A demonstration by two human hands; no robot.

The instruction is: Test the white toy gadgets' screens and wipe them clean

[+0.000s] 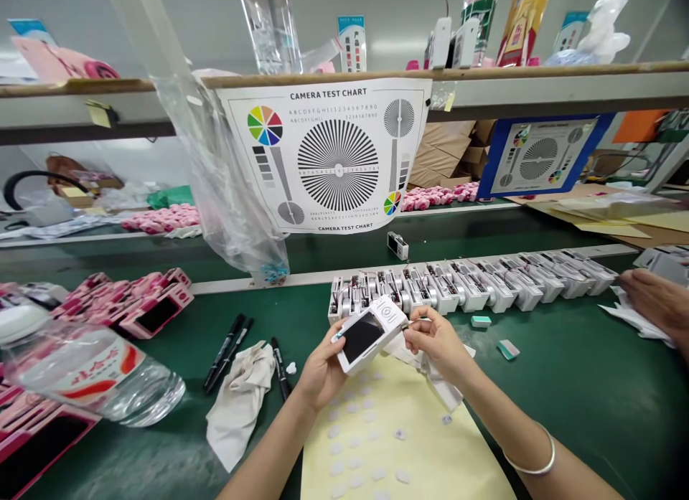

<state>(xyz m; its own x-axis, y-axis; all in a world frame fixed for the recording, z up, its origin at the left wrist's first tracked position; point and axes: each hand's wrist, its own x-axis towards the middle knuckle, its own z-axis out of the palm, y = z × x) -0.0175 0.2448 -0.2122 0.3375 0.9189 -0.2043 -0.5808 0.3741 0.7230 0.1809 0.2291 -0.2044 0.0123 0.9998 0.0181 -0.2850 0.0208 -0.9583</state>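
Observation:
My left hand (321, 367) grips a white digital camera (371, 333) by its left end, thumb near the dark screen, so the back with its round button pad faces me. At the camera's right edge, my right hand (438, 342) has its fingers pinched together; what sits between them is too small to make out. A white cloth (444, 392) hangs or lies just under that hand. Below both hands is a yellow sheet (425, 460) dotted with small pale pieces. Just beyond them stands a row of open white camera bodies (471, 288).
Pink cameras (156, 310) and a water bottle (97, 371) crowd the left. Black markers (226, 353) lie near a crumpled cloth (242, 399). A camera test chart (339, 156) hangs from the shelf. Another person's hand (654, 299) is at far right. One small camera (397, 246) sits behind the row.

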